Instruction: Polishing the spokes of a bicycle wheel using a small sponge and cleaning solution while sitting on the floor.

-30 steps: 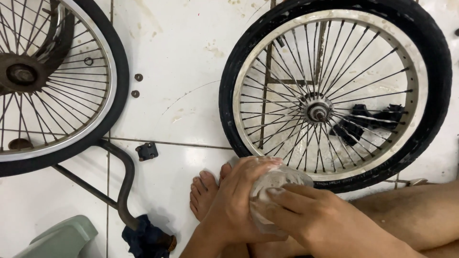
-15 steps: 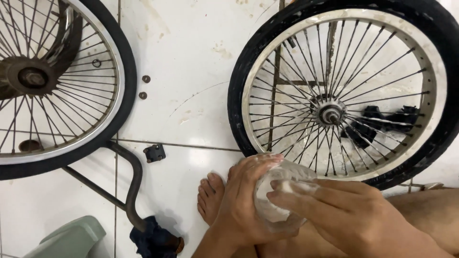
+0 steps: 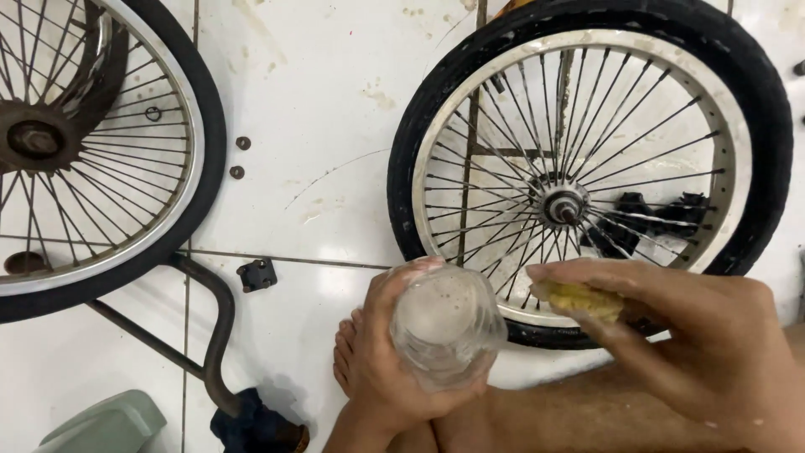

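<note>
The left hand (image 3: 394, 369) closes its fingers around a clear plastic bottle (image 3: 444, 323), mouth facing up toward the camera, at 6 o'clock of the view. The right hand (image 3: 696, 335) pinches a small yellow sponge (image 3: 579, 298) between thumb and fingertips, at 3 o'clock from the bottle, over the lower rim of the right wheel (image 3: 587, 168). To do it well, I think the bottle should stay upright and the sponge near its mouth, so little liquid falls on the tiled floor (image 3: 319, 101)
</note>
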